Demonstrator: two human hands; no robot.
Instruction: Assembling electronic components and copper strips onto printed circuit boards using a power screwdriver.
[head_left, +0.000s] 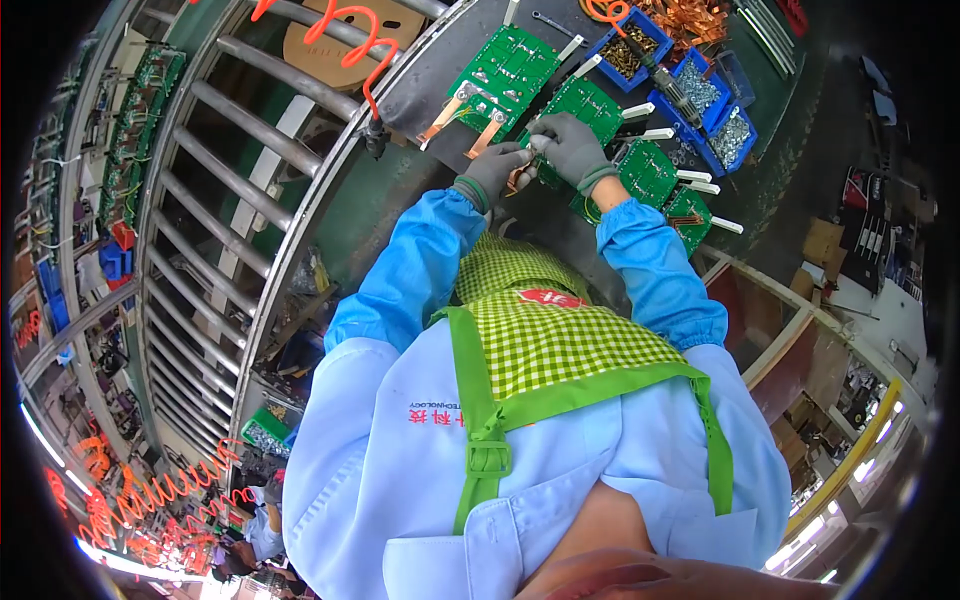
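Observation:
My two grey-gloved hands meet at the near edge of a green circuit board (585, 103). My left hand (492, 172) is closed, with a copper strip (518, 180) between its fingers. My right hand (572, 150) has its fingertips pinched together against the left one's, and what they hold is hidden. To the left lies another green circuit board (508, 72) with two copper strips (487, 135) sticking out toward me. Right of my hands are a third green board (648, 172) and a smaller board (688, 218) with copper-coloured parts. White posts (655, 134) jut from the boards' edges.
Blue bins hold brass-coloured fasteners (622, 58) and silver hardware (732, 138). A power screwdriver (676, 96) lies across them on an orange coiled hose. Copper pieces (690, 25) are heaped behind. A roller conveyor (240, 165) runs along the left, with a screwdriver tip (375, 138) hanging beside it.

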